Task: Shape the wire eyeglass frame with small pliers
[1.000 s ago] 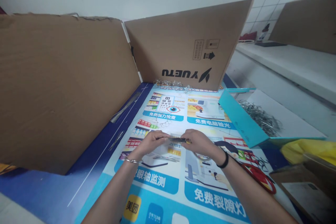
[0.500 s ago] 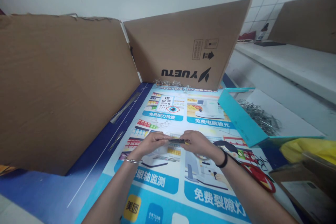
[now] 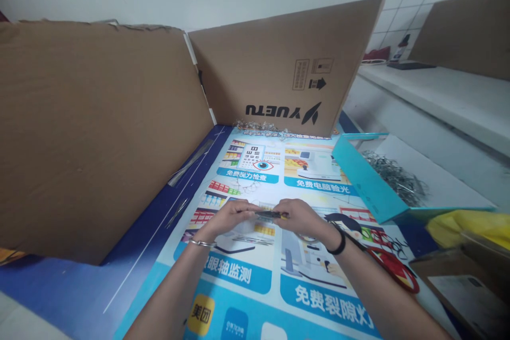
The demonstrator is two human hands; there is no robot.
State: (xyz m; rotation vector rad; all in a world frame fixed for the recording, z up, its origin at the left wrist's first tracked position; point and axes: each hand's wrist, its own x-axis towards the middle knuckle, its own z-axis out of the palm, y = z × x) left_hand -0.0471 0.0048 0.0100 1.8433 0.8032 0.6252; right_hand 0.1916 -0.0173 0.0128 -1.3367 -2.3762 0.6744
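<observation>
Over the middle of the printed mat, my right hand (image 3: pixel 299 215) is closed around a pair of pliers (image 3: pixel 268 214) with dark jaws and a bit of yellow on the handle. The jaws point left and meet the fingertips of my left hand (image 3: pixel 233 217). That hand is pinched on what looks like a thin wire, mostly hidden by the fingers and blurred. Beneath both hands lie several thin silvery wires (image 3: pixel 249 240). A loose wire shape (image 3: pixel 247 187) rests just beyond them.
Cardboard panels (image 3: pixel 91 133) stand at the left and back. A turquoise box (image 3: pixel 368 186) at the right holds a heap of bent wire pieces (image 3: pixel 396 178). Straight wires (image 3: pixel 189 164) lie along the left. Red-handled things (image 3: pixel 392 268) and a yellow bag (image 3: pixel 470 228) are at the right.
Hardly anything differs. The pliers have turned slightly in my right hand, so more yellow shows; both hands stay in place.
</observation>
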